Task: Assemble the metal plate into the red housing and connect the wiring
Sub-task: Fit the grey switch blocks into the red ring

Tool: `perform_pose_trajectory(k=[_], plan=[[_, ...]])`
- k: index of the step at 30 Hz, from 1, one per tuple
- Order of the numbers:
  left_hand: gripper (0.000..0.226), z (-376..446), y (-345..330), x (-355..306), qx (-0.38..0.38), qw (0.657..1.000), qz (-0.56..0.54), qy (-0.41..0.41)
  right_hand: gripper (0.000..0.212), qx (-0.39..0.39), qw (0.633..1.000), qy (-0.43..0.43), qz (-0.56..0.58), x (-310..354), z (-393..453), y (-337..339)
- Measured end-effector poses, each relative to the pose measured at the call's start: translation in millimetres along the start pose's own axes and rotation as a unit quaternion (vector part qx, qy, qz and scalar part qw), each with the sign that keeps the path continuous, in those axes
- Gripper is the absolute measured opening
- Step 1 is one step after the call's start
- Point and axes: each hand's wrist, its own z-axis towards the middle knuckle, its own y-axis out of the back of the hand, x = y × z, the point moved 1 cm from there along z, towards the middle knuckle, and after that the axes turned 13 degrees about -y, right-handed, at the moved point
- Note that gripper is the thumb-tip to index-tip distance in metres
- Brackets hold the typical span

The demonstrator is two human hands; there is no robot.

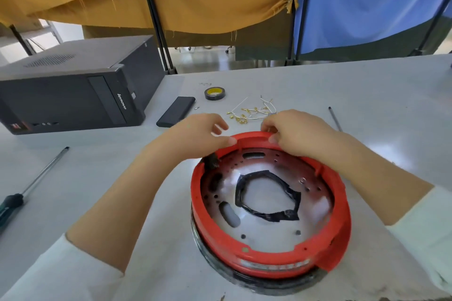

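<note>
The round red housing [338,215] lies on the white table, on a black ring. Inside it sits the shiny metal plate [266,230], with several holes and a central opening edged in black tape. My left hand [200,131] grips the housing's far rim on the left, thumb on the rim's inner side. On the far rim's right, my right hand [293,131] pinches the edge with curled fingers. A bundle of white wires with gold terminals [252,111] lies on the table just beyond both hands, untouched.
A black computer case [73,85] lies at the left rear. A black flat device [176,111] and a roll of black tape [214,93] sit behind the hands. A screwdriver [31,186] lies at left, a thin pen [335,118] at right.
</note>
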Motion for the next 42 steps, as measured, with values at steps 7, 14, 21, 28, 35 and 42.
perform_pose_trajectory(k=[7,14,21,28,35,42], plan=[[0.03,-3,-34,10,-0.037,0.993,-0.105,-0.047,0.042,0.029,0.996,0.048,0.069,10,-6,-5],[0.03,-29,-36,28,-0.149,0.981,-0.109,0.053,0.036,0.034,0.999,0.002,0.005,-13,-10,-2],[0.047,-31,-25,8,-0.059,0.996,-0.016,0.065,0.032,0.009,0.999,0.029,0.013,-11,-3,-13],[0.036,24,-38,-19,0.042,0.996,-0.032,-0.069,0.021,0.115,0.981,0.056,0.148,-12,18,1],[0.038,22,-58,-10,-0.018,0.999,0.003,-0.033,0.026,0.109,0.973,-0.112,0.167,-32,78,6],[0.037,21,-60,-11,-0.033,0.999,0.001,-0.039,0.03,0.075,0.995,-0.048,-0.039,-6,98,-25]])
